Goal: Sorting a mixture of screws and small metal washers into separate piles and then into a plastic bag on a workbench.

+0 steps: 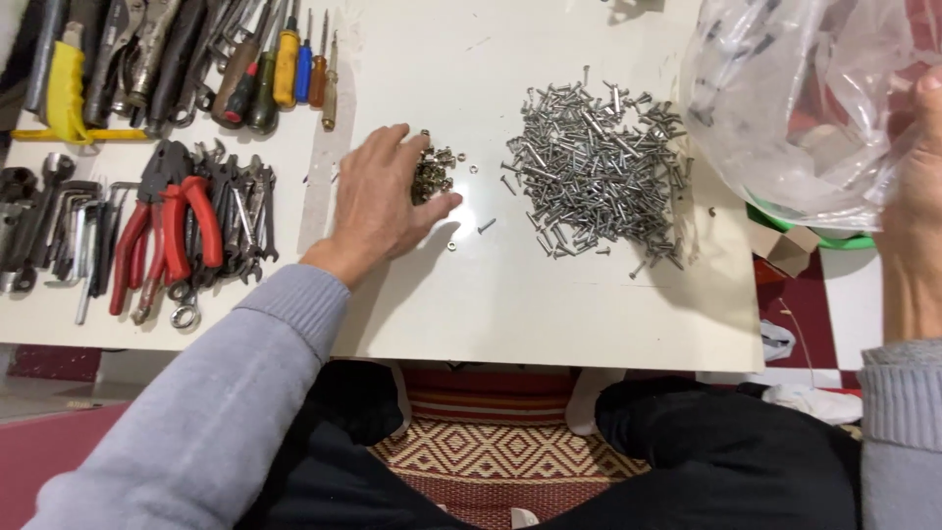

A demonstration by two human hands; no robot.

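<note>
Cupping the brass nuts mid-frame, the open left hand corrals them while the right hand grips a clear plastic bag at upper right.

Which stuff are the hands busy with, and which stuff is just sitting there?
In use:
left hand on the small nuts
right hand holding the plastic bag
screw pile between them

Lying about:
red pliers
screwdrivers
wrenches
hex keys
</note>
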